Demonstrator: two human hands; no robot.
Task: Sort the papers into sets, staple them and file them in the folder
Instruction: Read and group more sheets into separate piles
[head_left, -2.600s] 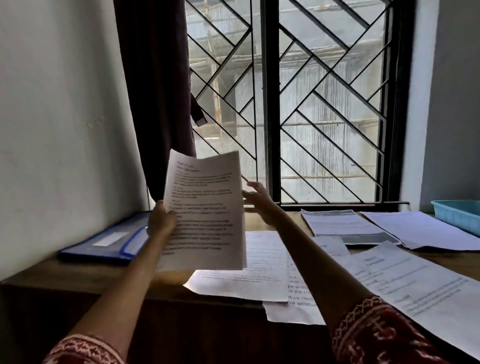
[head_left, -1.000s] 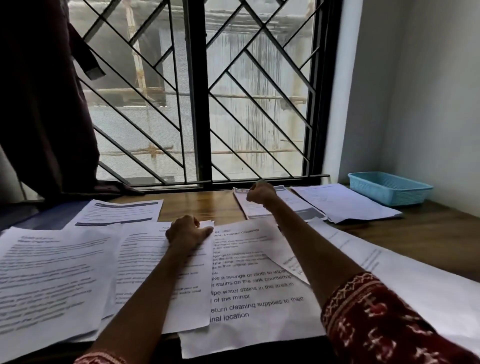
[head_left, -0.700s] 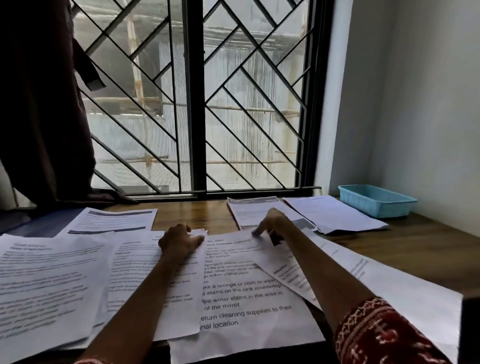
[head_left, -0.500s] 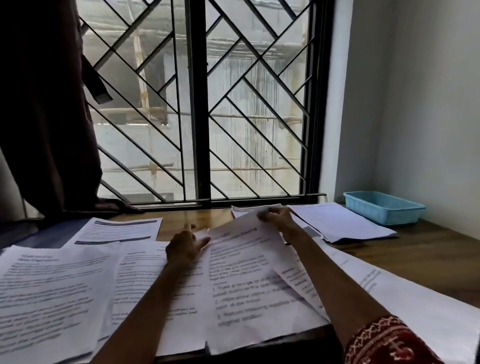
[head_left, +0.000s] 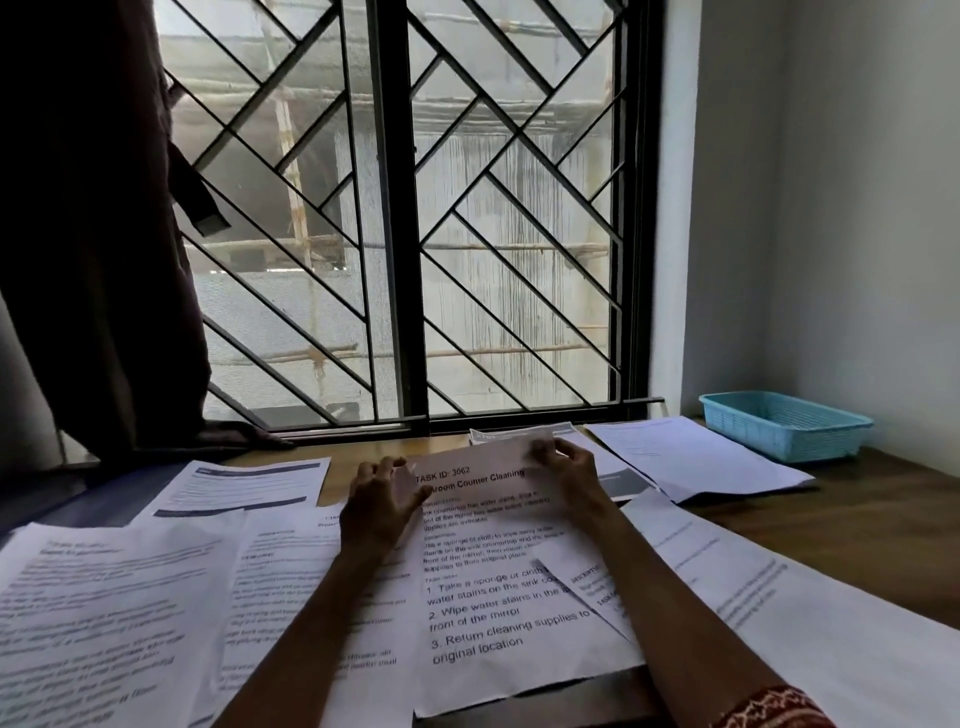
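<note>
Printed sheet (head_left: 498, 587) between both hands, top edge pinched by right hand (head_left: 566, 462), open left hand (head_left: 382, 499) flat alongside

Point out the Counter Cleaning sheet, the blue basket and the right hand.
Counter Cleaning sheet (head_left: 498, 618), head view: on the numbered steps in its lower half.
blue basket (head_left: 779, 439), head view: on its near side wall.
right hand (head_left: 566, 467), head view: on the back of the hand, pinching the sheet's top edge.
</note>
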